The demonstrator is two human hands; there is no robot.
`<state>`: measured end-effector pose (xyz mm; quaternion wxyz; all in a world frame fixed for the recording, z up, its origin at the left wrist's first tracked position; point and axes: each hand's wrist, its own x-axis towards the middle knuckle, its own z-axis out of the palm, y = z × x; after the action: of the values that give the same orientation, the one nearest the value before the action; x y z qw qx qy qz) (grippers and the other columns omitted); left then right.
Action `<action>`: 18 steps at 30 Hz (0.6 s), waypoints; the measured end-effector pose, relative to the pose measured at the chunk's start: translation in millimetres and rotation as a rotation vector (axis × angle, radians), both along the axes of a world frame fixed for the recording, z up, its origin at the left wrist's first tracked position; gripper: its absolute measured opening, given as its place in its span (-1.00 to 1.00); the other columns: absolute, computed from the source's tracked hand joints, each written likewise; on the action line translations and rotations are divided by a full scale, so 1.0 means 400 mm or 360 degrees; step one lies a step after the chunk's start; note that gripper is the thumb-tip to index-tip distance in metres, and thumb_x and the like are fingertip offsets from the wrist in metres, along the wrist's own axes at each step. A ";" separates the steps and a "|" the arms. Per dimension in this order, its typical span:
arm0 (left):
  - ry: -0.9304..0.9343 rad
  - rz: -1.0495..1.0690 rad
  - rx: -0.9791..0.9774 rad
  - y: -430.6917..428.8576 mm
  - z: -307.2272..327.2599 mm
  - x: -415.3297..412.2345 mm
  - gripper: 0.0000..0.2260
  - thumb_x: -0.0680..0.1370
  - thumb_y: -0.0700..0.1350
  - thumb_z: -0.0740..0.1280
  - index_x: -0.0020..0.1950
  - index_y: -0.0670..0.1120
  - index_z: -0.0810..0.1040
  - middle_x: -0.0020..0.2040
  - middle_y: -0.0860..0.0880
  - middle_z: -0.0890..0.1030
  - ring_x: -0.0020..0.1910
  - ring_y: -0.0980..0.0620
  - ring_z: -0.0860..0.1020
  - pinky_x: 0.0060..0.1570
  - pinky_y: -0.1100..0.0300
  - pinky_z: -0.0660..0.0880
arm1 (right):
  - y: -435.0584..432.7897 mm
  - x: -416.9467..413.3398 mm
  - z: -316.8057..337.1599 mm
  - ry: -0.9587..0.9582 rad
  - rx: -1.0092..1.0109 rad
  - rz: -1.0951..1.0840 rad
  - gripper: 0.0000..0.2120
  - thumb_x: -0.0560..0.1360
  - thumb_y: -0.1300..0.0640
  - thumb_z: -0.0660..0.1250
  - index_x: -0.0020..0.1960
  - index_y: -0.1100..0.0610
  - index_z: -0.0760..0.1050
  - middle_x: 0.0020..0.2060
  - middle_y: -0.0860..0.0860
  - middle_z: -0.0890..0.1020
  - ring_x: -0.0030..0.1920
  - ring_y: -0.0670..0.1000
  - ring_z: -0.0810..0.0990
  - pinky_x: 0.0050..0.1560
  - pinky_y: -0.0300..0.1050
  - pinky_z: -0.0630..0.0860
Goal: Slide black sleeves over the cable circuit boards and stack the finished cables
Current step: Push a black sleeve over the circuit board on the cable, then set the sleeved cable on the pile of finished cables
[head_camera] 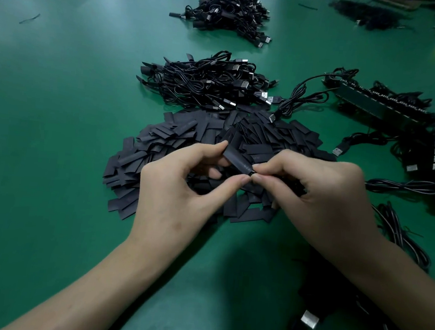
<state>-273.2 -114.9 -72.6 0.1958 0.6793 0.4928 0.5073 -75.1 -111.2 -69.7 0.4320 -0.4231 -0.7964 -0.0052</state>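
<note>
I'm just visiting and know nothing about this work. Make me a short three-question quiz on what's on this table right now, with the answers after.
1. True or false: the left hand and the right hand are both pinching the same black sleeve.
2. What lies directly under the hands? A) a heap of loose sleeves B) a yellow bowl C) a red stool
3. How many bundled piles of cables lie beyond that heap, one behind the other?

Key
1. True: the hands meet at the sleeve's near end.
2. A: the pile of flat sleeves on the green table.
3. Two: the near cable pile and the far cable pile.
</note>
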 end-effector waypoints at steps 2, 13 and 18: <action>0.0006 0.0002 0.0000 0.000 0.001 -0.001 -0.62 0.38 0.02 0.60 0.16 -0.06 0.69 -0.17 0.20 0.66 -0.18 0.17 0.64 -0.03 0.43 0.51 | -0.002 -0.002 0.001 -0.0012 -0.0015 -0.0010 -0.88 0.54 0.11 0.48 -0.06 0.18 0.70 -0.13 -0.08 0.75 -0.14 -0.13 0.71 -0.23 -0.08 0.62; -0.0280 0.0161 -0.0153 0.030 0.002 -0.024 -0.61 0.45 0.10 0.55 0.24 0.03 0.66 -0.07 0.13 0.71 -0.17 0.17 0.62 -0.08 0.26 0.58 | 0.088 -0.045 0.167 -0.0639 -0.0255 -0.0086 -0.93 0.57 0.05 0.41 0.01 0.02 0.64 -0.25 -0.05 0.69 -0.27 0.01 0.64 -0.18 -0.14 0.50; -0.0221 0.0145 -0.0155 0.034 -0.004 -0.026 -0.61 0.50 0.07 0.51 0.29 0.00 0.64 -0.04 0.13 0.71 -0.14 0.11 0.63 -0.12 0.33 0.53 | 0.340 -0.144 0.240 -0.0707 -0.0124 -0.0214 -0.87 0.58 0.01 0.41 0.08 0.02 0.65 -0.05 -0.04 0.68 0.05 0.06 0.64 0.14 0.02 0.57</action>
<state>-283.4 -101.3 -74.1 0.2390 0.6090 0.5325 0.5371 -132.6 25.0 26.4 0.2283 -0.4801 -0.8415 -0.0961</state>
